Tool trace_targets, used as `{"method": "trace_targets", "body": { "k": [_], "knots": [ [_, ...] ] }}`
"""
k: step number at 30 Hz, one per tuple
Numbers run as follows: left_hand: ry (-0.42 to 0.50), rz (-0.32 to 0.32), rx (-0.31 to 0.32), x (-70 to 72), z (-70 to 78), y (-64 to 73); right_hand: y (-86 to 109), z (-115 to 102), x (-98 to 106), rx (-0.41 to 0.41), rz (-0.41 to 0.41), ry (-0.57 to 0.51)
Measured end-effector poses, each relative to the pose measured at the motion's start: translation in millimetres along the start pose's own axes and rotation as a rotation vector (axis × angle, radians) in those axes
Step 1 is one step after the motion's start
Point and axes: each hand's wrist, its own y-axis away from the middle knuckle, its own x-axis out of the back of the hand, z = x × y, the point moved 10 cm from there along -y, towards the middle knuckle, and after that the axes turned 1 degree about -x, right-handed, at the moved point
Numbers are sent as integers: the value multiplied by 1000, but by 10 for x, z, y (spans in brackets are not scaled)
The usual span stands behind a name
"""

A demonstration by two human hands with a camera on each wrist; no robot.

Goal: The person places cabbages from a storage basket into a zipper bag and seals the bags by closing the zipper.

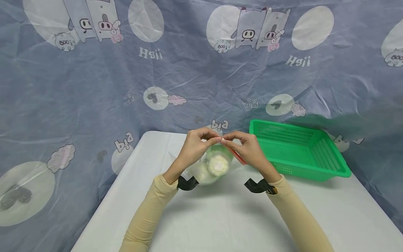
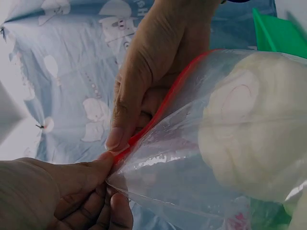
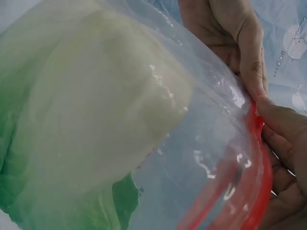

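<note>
A clear zip bag [image 1: 201,176] with a red zip strip [image 2: 173,91] hangs below both hands, above the white table. Inside are pale, whitish-green vegetables that look like cabbage [image 1: 218,165], one with its cut base facing me. My left hand [image 1: 195,145] pinches a corner of the bag's red edge between thumb and fingers. Right beside it, my right hand [image 1: 247,147] pinches the same strip, the two thumbs nearly touching. In the right wrist view the strip [image 3: 261,187] runs down from the fingertips, its two sides apart lower down. Some right-hand fingers are hidden behind the strip.
An empty green plastic basket [image 1: 289,148] stands at the back right of the white table [image 1: 214,224], close to my right hand. A blue-grey printed curtain [image 1: 195,77] hangs behind the table and along its sides.
</note>
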Motion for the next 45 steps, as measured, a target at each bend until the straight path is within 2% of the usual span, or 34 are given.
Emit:
{"method": "trace_targets", "body": {
  "k": [5,7,9,12,15,20,22,25,28,31,33,36,39,42,43,45],
  "knots": [
    [-25,-5,-31,0,32,20,7,-74,-26,76,23,64],
    [-42,-2,-37,17,49,22,31,-194,-27,105,31,97],
    [-55,17,-36,80,58,21,62,-276,-20,118,38,113],
    [-73,75,-12,264,20,11,112,-305,-2,110,50,147],
    [-50,136,-5,479,-60,-14,112,-64,36,120,60,166],
    [-3,208,-34,780,-161,-56,108,338,166,139,66,171],
    [17,249,-39,930,-211,-58,131,469,241,121,70,194],
    [39,299,-22,1139,-292,-47,196,683,364,51,79,236],
    [45,312,8,1253,-292,-29,253,852,451,-21,78,274],
    [24,287,43,1260,-282,-25,251,940,480,-63,63,283],
    [8,274,67,1252,-317,-41,210,987,492,-91,66,252],
    [-17,277,92,1267,-451,-129,109,1089,508,-161,83,167],
    [-37,306,95,1326,-618,-275,-30,1199,509,-236,117,-26],
    [-10,321,85,1382,-766,-394,-179,1273,477,-288,158,-242],
    [-2,314,79,1390,-779,-405,-219,1295,453,-302,164,-294],
    [4,271,74,1380,-797,-378,-266,1348,374,-329,155,-317]
  ]
}}
